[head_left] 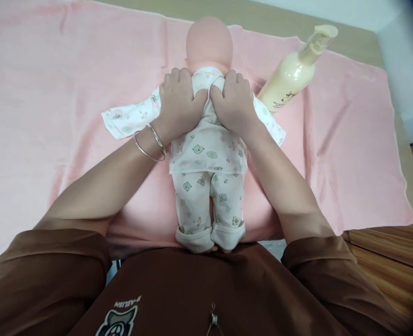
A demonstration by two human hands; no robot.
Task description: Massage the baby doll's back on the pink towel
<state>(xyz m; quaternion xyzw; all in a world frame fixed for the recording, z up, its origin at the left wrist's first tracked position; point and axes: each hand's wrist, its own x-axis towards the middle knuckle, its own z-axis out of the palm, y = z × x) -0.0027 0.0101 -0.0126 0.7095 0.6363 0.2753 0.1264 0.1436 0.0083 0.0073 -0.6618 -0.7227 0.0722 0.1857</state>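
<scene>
A baby doll [209, 154] lies face down with its bald head [209, 44] away from me and its feet at the near edge. It wears a white top and trousers with small animal prints; the trouser cuffs are turned up. My left hand [180, 100] is wrapped over the doll's left shoulder, thumb on the upper back. Over the other shoulder curls my right hand [234, 100], its thumb also on the back, close to the left thumb. The fingertips of both hands are partly hidden. The sleeves stretch out sideways, and their cuffs look empty.
A pale yellow pump bottle [288, 77] lies or leans at the doll's right. Under everything spreads a pink towel [353, 140] with some folds, on a light tabletop [362, 44]. Wooden flooring [391, 247] shows at the lower right.
</scene>
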